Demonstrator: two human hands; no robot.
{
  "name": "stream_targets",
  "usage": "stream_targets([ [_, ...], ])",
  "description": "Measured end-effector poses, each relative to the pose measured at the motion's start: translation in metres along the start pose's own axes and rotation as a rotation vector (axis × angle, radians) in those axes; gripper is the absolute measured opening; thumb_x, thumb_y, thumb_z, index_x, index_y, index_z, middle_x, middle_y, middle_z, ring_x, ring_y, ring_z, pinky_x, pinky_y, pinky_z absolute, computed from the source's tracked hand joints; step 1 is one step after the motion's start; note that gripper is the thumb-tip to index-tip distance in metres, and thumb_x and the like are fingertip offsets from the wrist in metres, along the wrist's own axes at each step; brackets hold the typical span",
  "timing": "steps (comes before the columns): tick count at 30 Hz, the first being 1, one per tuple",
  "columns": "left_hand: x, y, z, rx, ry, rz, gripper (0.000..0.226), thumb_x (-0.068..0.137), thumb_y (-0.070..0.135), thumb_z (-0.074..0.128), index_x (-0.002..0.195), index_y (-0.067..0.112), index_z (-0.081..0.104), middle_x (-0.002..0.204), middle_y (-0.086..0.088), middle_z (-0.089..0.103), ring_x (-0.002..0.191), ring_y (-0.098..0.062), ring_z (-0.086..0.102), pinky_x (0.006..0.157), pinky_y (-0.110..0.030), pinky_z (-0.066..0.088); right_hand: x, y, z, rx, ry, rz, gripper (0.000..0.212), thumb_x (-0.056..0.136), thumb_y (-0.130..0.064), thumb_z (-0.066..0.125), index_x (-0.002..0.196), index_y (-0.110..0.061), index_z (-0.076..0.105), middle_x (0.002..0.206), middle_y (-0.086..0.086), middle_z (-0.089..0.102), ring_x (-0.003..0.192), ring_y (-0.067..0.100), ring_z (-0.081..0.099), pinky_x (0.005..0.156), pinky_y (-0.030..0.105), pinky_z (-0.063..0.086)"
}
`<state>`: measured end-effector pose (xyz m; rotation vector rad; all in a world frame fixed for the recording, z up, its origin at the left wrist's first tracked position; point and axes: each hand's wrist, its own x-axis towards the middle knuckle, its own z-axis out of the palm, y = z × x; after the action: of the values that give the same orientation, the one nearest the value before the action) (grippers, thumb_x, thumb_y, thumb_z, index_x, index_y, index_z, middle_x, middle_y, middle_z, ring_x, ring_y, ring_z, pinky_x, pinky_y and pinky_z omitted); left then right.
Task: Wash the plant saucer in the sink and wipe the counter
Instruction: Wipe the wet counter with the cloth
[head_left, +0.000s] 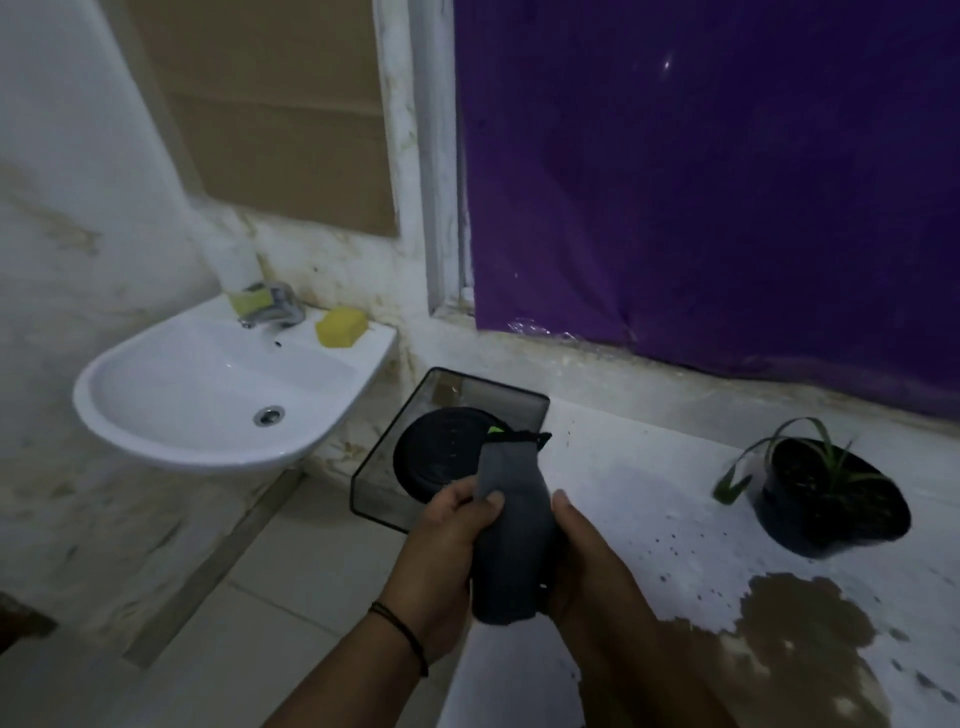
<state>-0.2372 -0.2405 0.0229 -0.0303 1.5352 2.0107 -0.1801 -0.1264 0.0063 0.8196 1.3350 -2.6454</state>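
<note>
Grey cloth (511, 540), folded into a thick wad with a dark hem and a green tag at its far end, is held up in front of the person by both hands. The left hand (447, 540) curls its fingers round the cloth's left edge, thumb pinching on top; the right hand (587, 561) wraps round the other side. Just beyond the cloth, a round black plant saucer (441, 457) lies inside a shallow dark tray (498, 387) at the left end of the white counter (623, 467). The white sink (208, 384) is mounted on the wall well to the left of the tray, with a tap (275, 306) and a yellow sponge (340, 325) on its rim. A wide brown puddle (800, 613) spreads across the near right part of the counter, ringed by dark specks, and a potted plant (831, 493) stands behind it. The main risk appears to be spreading the puddle rather than lifting it: a folded cloth may soak through fast and smear muddy water toward the counter's near edge and onto the tiled floor (291, 582). A broad sweep to the right could also knock the plant pot. The saucer probably still holds dirty water, so carrying it across the gap to the sink could cause drips.
</note>
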Motion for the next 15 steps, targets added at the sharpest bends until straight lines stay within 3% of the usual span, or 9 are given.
stream_targets([
  [4,0.004,0.025,-0.050,-0.079,0.023,0.028,0.015,0.091,0.019,0.054,0.100,0.009,0.062,0.103,-0.014,0.070,0.095,-0.032,0.065,0.074,-0.042,0.052,0.010,0.006,0.049,-0.105,-0.103,-0.120,0.025,0.096,-0.025,0.046,0.116,-0.017,0.060,0.110,0.007,0.071,0.098,0.025,0.069,0.075,0.036,0.059],
  [8,0.011,0.052,-0.110,0.157,0.123,0.238,0.006,0.092,0.020,0.055,0.097,0.016,0.056,0.095,-0.021,0.064,0.087,-0.035,0.063,0.078,-0.045,0.054,0.030,0.024,0.118,-0.339,-0.051,-0.343,0.024,0.093,-0.010,0.055,0.108,-0.027,0.058,0.098,-0.006,0.073,0.091,0.012,0.070,0.084,0.036,0.057],
  [11,0.017,0.077,-0.163,0.295,0.213,0.375,0.007,0.090,0.015,0.056,0.088,0.009,0.056,0.079,-0.019,0.057,0.072,-0.029,0.055,0.065,-0.040,0.046,0.049,0.045,0.171,-0.398,0.002,-0.424,0.023,0.090,-0.005,0.057,0.100,-0.026,0.058,0.093,-0.008,0.072,0.085,0.008,0.069,0.075,0.028,0.057],
  [13,0.018,0.094,-0.196,0.366,0.164,0.423,0.014,0.089,0.019,0.059,0.085,0.006,0.062,0.080,-0.020,0.063,0.076,-0.038,0.059,0.070,-0.046,0.052,0.062,0.058,0.205,-0.402,0.010,-0.451,0.017,0.090,-0.005,0.057,0.099,-0.020,0.059,0.090,-0.001,0.073,0.083,0.013,0.070,0.070,0.027,0.056],
  [15,0.017,0.113,-0.225,0.386,0.133,0.433,0.014,0.086,0.024,0.063,0.086,0.011,0.066,0.081,-0.014,0.069,0.080,-0.030,0.066,0.072,-0.044,0.056,0.073,0.067,0.237,-0.410,0.005,-0.470,0.014,0.090,-0.010,0.059,0.101,-0.018,0.061,0.093,0.003,0.073,0.085,0.018,0.070,0.072,0.034,0.057],
])
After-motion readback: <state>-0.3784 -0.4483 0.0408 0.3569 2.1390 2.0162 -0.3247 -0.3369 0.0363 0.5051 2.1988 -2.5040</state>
